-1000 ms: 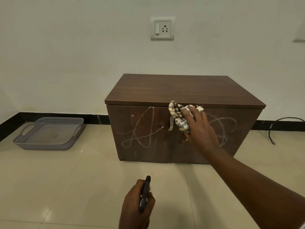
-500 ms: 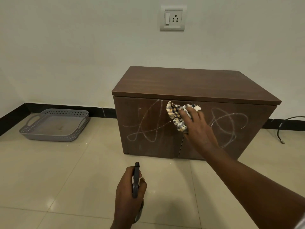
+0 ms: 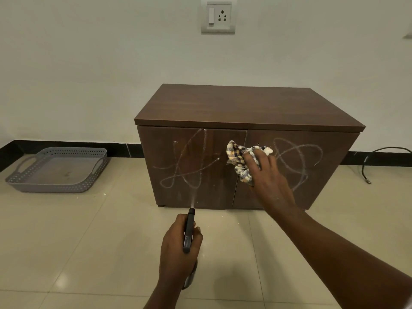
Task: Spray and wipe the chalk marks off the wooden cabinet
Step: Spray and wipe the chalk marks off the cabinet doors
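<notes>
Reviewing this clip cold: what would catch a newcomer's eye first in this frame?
The looping white chalk marks scrawled across both doors of the dark wooden cabinet against the wall. Next, the right hand pressing a checked cloth near the seam between the doors, while the left hand, lower in the frame, aims a dark spray bottle whose thin mist rises toward the left door's scribble.

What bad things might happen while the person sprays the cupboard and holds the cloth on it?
The spray bottle in the left hand aims at the left chalk scribble; mist may fall onto the floor tiles and make them slippery. The checked cloth under the right hand might only smear the right chalk scribble.
</notes>
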Demonstrator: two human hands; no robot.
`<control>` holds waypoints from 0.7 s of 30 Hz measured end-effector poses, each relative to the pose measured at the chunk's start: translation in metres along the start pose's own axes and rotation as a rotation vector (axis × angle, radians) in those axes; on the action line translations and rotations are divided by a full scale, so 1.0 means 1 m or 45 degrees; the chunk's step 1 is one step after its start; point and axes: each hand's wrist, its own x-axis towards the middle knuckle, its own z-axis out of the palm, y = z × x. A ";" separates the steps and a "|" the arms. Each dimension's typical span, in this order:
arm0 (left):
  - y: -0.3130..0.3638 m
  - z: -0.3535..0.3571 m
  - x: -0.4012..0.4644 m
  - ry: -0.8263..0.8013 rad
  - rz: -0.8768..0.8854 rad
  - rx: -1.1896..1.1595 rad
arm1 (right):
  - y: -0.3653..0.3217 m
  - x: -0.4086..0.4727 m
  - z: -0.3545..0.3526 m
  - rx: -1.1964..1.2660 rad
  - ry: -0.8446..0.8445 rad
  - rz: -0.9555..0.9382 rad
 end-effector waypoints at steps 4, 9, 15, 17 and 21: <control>-0.003 0.002 0.008 0.021 -0.002 0.012 | 0.000 -0.003 0.003 0.011 0.000 0.009; -0.006 0.004 0.010 0.052 -0.011 0.013 | 0.005 -0.004 0.009 0.013 -0.005 0.053; -0.020 0.004 -0.004 -0.018 0.000 0.023 | 0.005 -0.011 0.020 0.014 -0.039 0.112; -0.028 0.005 -0.011 -0.063 0.022 0.021 | 0.005 -0.012 0.024 0.026 -0.054 0.118; -0.037 0.011 -0.024 -0.241 0.101 0.123 | 0.004 -0.015 0.029 0.036 -0.068 0.123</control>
